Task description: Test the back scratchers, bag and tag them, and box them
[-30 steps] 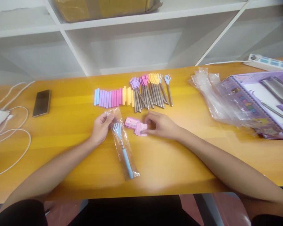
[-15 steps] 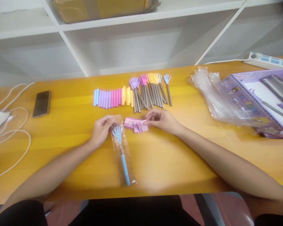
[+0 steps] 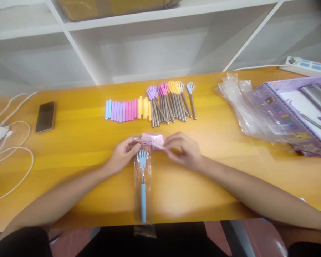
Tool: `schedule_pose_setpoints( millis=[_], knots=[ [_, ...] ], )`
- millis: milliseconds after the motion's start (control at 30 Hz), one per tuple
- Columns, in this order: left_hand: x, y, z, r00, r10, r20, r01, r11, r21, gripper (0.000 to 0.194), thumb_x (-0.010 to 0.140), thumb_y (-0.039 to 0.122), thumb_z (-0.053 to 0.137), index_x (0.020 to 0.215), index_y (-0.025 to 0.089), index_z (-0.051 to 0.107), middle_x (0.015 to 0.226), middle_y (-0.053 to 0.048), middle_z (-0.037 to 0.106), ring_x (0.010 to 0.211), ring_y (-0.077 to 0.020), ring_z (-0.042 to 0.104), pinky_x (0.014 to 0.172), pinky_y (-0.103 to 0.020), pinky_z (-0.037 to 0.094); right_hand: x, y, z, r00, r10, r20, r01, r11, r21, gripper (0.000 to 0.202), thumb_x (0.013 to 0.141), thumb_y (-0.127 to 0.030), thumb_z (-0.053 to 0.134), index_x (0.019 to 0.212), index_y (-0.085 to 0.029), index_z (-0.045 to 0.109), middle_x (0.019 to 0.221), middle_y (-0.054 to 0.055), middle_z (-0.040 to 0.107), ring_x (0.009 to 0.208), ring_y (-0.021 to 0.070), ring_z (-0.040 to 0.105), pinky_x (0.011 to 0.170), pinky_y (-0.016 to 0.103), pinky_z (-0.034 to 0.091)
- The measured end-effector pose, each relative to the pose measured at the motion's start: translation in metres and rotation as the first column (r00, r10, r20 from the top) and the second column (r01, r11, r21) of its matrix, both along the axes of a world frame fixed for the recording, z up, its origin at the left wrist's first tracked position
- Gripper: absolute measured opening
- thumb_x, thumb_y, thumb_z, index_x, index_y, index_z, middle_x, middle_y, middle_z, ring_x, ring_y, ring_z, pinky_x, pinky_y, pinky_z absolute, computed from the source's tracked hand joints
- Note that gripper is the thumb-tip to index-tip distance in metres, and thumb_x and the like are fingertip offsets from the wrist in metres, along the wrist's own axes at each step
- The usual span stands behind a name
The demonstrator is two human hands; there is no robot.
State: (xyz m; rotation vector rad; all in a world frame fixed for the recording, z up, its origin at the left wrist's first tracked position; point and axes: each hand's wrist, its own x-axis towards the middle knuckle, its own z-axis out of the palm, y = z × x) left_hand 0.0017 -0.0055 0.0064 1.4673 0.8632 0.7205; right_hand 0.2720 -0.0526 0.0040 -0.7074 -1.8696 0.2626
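Observation:
My left hand (image 3: pixel 124 152) pinches the top of a clear plastic bag (image 3: pixel 149 178). Inside that bag lies a blue back scratcher (image 3: pixel 143 194) with a hand-shaped head, its handle pointing toward me. Between the fingers of my right hand (image 3: pixel 184 150) is a thin pink card, blurred and seen nearly edge-on. Its left end is close to the mouth of the bag. Behind it, a small stack of pink cards (image 3: pixel 157 140) rests on the table.
Coloured handle sleeves (image 3: pixel 124 111) and several metal back scratchers (image 3: pixel 173 103) lie in rows behind my hands. To the right are empty plastic bags (image 3: pixel 240 107) and a purple box (image 3: pixel 289 117). A phone (image 3: pixel 45 117) and white cables (image 3: pixel 29 153) are on the left.
My right hand has lifted a pink card from the stack. My left hand has moved right and toward me with the bag, which now lies straighter and overhangs the table's front edge.

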Motion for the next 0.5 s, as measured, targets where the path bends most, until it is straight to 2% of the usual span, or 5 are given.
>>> schedule_pose_setpoints(
  millis=[67,167,267,400,500],
  knots=[
    [0.002,-0.003,0.001,0.998,-0.060,0.020,0.060,0.998,-0.030,0.037,0.101,0.047,0.070,0.121,0.016,0.075,0.119,-0.012,0.080,0.110,-0.0239,0.075,0.099,-0.036,0.059,0.000,-0.005,0.002,0.981,0.065,0.185,-0.094,0.983,0.155,0.020,0.101,-0.011,0.067,0.120,-0.017,0.066,0.104,0.009,0.075,0.097,0.0190,0.071,0.079,0.033,0.060],
    [0.002,-0.007,0.000,0.995,-0.101,0.014,0.101,0.993,-0.060,0.037,0.100,0.044,0.071,0.125,0.017,0.074,0.128,-0.014,0.078,0.119,-0.0263,0.073,0.103,-0.038,0.059,0.003,-0.007,0.004,0.933,0.084,0.351,-0.174,0.956,0.235,0.021,0.106,-0.011,0.056,0.124,-0.014,0.067,0.107,0.011,0.076,0.099,0.0198,0.070,0.077,0.034,0.056],
    [0.001,-0.011,-0.002,0.988,-0.155,0.000,0.154,0.985,-0.073,0.039,0.101,0.043,0.071,0.129,0.017,0.072,0.125,-0.014,0.078,0.116,-0.0261,0.074,0.099,-0.036,0.060,0.006,-0.005,0.003,0.904,-0.014,0.427,-0.114,0.956,0.271,0.021,0.108,-0.009,0.053,0.121,-0.014,0.069,0.108,0.010,0.076,0.098,0.0190,0.068,0.076,0.034,0.053],
    [-0.001,-0.013,-0.003,0.975,-0.220,-0.030,0.218,0.973,-0.069,0.037,0.102,0.040,0.068,0.132,0.018,0.071,0.119,-0.012,0.078,0.107,-0.0227,0.073,0.092,-0.033,0.061,0.007,-0.001,0.000,0.880,-0.148,0.452,0.001,0.951,0.309,0.015,0.107,-0.014,0.059,0.115,-0.022,0.070,0.106,0.004,0.078,0.091,0.0164,0.069,0.074,0.033,0.052],
    [-0.002,-0.013,-0.004,0.969,-0.243,-0.038,0.240,0.969,-0.063,0.032,0.102,0.037,0.069,0.129,0.019,0.071,0.118,-0.011,0.077,0.104,-0.0211,0.073,0.091,-0.033,0.061,0.005,0.001,-0.003,0.899,-0.152,0.411,0.034,0.959,0.281,0.011,0.104,-0.020,0.066,0.113,-0.026,0.068,0.115,0.005,0.078,0.104,0.0200,0.071,0.086,0.039,0.059]
  ],
)
